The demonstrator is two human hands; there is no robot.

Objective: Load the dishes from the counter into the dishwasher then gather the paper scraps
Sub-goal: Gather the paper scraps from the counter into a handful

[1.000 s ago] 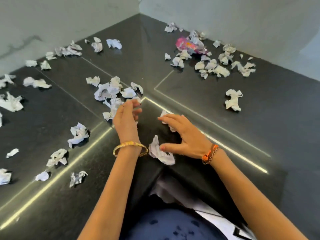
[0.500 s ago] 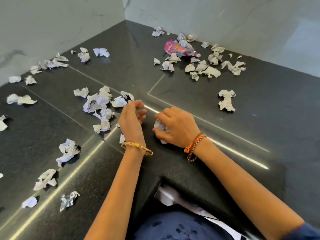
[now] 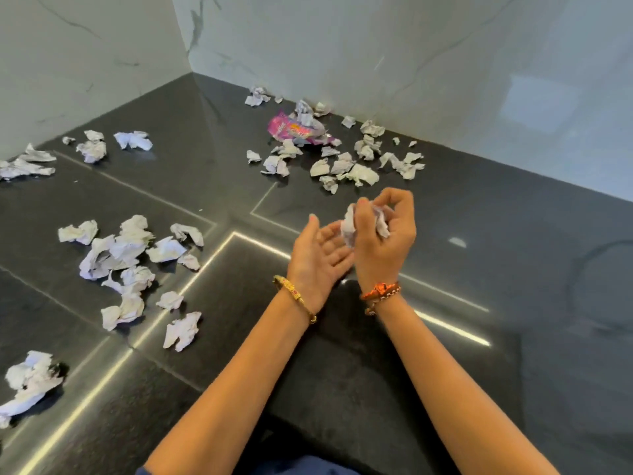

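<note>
Gathering paper scraps on a dark counter, with many still scattered at nine and twelve o'clock.

Right hand curls around a crumpled wad; left hand lies palm-up and flat beside it, seemingly empty. Loose edges stick out, so pieces could drop during transfer.

walls: pale veined marble | counter: glossy black stone, bright light streaks

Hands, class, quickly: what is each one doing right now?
Left hand: open, palm up, holding nothing.
Right hand: closed around crumpled paper scraps.
</note>
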